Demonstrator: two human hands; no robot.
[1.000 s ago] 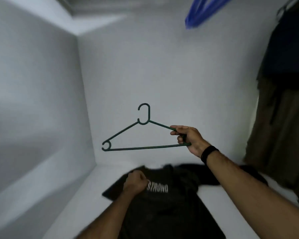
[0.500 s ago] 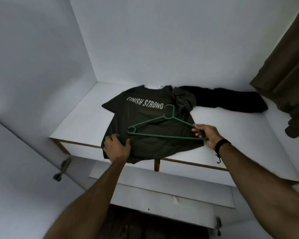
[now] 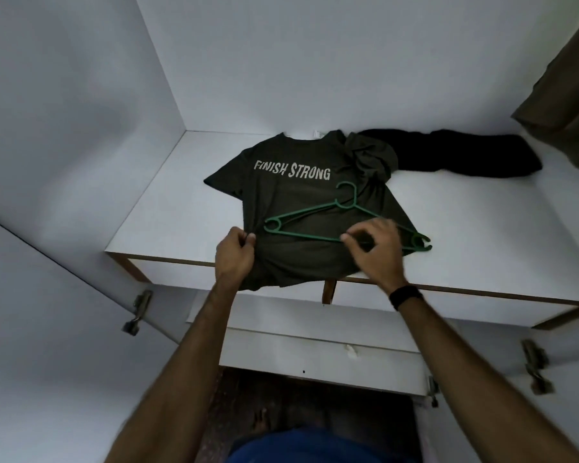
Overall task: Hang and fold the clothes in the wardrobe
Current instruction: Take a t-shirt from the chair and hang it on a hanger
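A dark olive T-shirt (image 3: 298,202) printed "FINISH STRONG" lies spread face up on the white wardrobe shelf (image 3: 167,202), its hem hanging over the front edge. A green plastic hanger (image 3: 301,217) lies flat on the shirt's lower half, hook pointing to the back. My left hand (image 3: 234,259) pinches the shirt's lower left edge. My right hand (image 3: 376,255) hovers over the shirt at the hanger's bottom bar with fingers loosely spread and slightly blurred, holding nothing that I can see.
A black garment (image 3: 448,155) lies crumpled behind the shirt at the back right of the shelf. Brown clothes (image 3: 568,88) hang at the far right. White wardrobe walls close in left and back. Door hinges (image 3: 137,312) sit below the shelf.
The hanger, held up in my right hand a second ago, now lies on the shirt and my right hand has let go. My left hand shifted to the shirt's left edge.
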